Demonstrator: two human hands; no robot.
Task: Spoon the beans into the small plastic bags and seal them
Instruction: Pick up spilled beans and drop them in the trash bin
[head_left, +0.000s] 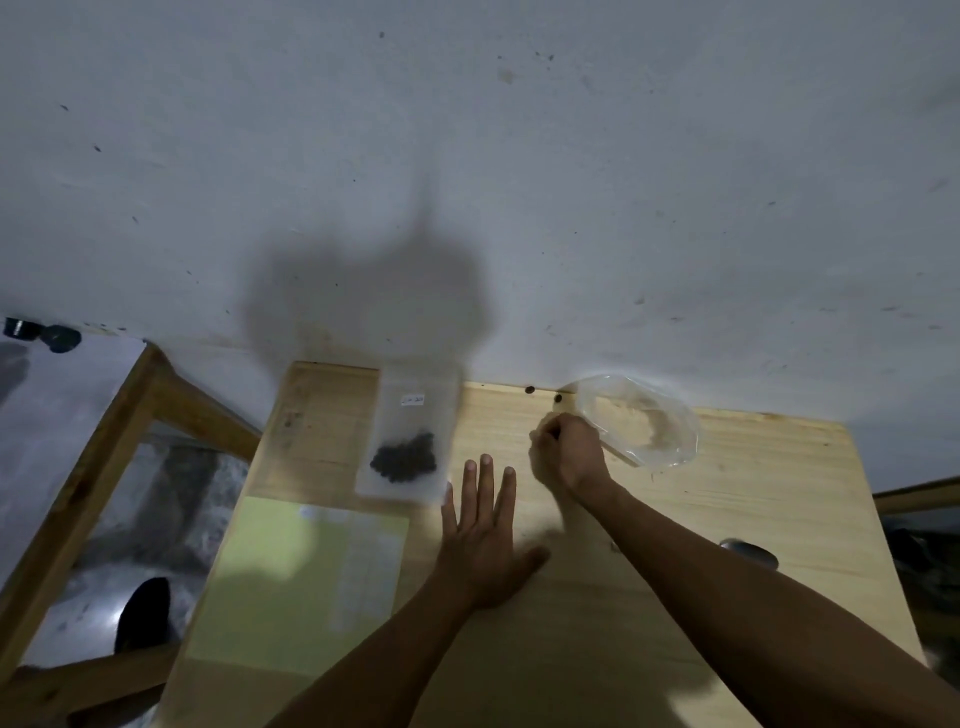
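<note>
A small frosted plastic bag (410, 436) lies flat on the wooden table (571, 649), with a clump of dark beans (404, 458) in its lower half. My left hand (485, 535) rests flat on the table just right of the bag, its fingers straight. My right hand (569, 449) hovers further back with its fingers curled; I see nothing held in it. Its knuckles are next to a clear, empty-looking plastic container (641, 421). Two loose beans (530, 389) lie at the table's back edge. A metal spoon (750, 552) peeks out behind my right forearm.
A pale yellow-green sheet (291, 582) covers the table's near left part. The table stands against a white wall (467, 156). A wooden frame (104, 441) and the floor lie to the left, with a dark shoe (143, 613) below.
</note>
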